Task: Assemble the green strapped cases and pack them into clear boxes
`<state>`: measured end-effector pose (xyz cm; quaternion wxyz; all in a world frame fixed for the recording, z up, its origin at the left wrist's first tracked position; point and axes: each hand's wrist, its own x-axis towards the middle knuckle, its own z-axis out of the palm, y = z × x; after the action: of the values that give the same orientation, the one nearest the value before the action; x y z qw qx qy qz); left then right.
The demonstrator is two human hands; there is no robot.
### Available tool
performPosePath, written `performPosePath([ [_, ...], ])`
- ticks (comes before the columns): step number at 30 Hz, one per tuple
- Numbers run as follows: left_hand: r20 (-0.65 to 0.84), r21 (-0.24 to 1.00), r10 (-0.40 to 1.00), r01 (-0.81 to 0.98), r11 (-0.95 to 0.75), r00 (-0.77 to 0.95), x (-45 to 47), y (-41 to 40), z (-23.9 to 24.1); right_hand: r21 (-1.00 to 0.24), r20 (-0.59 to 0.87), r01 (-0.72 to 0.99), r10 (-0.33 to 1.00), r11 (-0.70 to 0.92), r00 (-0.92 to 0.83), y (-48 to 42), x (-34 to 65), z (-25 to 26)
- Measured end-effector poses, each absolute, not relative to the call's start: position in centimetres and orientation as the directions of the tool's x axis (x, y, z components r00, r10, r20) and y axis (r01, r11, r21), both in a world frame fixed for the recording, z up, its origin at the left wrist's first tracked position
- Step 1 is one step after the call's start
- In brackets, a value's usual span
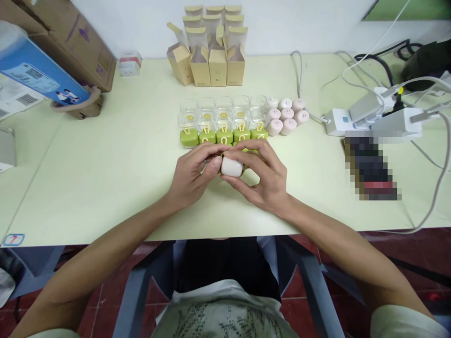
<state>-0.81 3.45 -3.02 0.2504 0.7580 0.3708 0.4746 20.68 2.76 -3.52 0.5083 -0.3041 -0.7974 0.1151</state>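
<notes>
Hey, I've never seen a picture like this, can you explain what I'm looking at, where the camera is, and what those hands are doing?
There is no machine here, just a person working with bare hands. The one picture comes from a camera worn on the person's head, looking forward and down, so the arms reach in from the bottom edge. The left hand and right hand meet in the middle and together pinch a small white rounded piece.

On the pale table, just past the hands, is a row of green cases with yellow loops. Behind them are clear plastic covers, and to their right a cluster of pink rounded pieces. Small open cardboard boxes stand by the wall. A power strip with cables lies on the right, and a brown carton on the left.
</notes>
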Motion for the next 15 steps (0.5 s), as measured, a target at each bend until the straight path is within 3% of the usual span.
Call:
performPosePath([
  [12,0.445,0.803,0.840,0.276,-0.528,0.311,-1.06,3.80,-2.92,-0.578,0.709,0.306,0.651,0.756,-0.270,3.09,20.90,-3.43],
  [15,0.503,0.748,0.806,0.309,-0.587,0.313,-1.37,3.99,-2.62,-0.585,0.701,0.314,0.661,0.748,-0.268,3.15,20.94,-3.30],
])
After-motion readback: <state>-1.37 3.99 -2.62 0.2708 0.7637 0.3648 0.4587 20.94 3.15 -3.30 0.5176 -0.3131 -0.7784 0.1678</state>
